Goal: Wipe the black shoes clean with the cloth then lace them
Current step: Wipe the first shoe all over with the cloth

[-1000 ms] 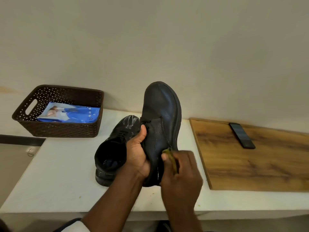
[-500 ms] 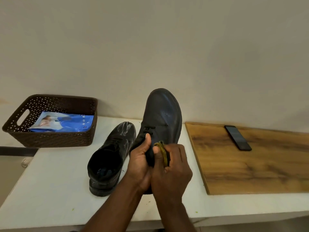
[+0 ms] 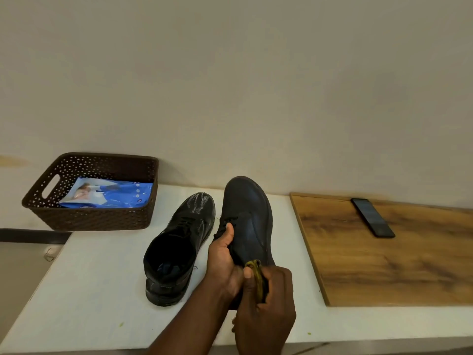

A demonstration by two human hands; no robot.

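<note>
Two black lace-up shoes are at the middle of the white table (image 3: 84,290). One shoe (image 3: 179,247) stands on the table, its toe shiny and wet. The other shoe (image 3: 249,216) is tilted toe-up, and my left hand (image 3: 224,262) grips it at the lace area, thumb on the tongue. My right hand (image 3: 266,308) holds a small yellow-green cloth (image 3: 257,275) against the lower side of that raised shoe. The shoe's heel is hidden behind both hands.
A brown perforated basket (image 3: 102,216) with a blue packet (image 3: 110,196) inside sits at the back left. A wooden board (image 3: 384,260) lies on the right with a black phone (image 3: 372,217) on it. A wall rises just behind the table.
My right hand with the cloth has slid down the raised shoe's side, from near the laces toward the heel. The raised shoe has tilted lower. The camera view shifted a little.
</note>
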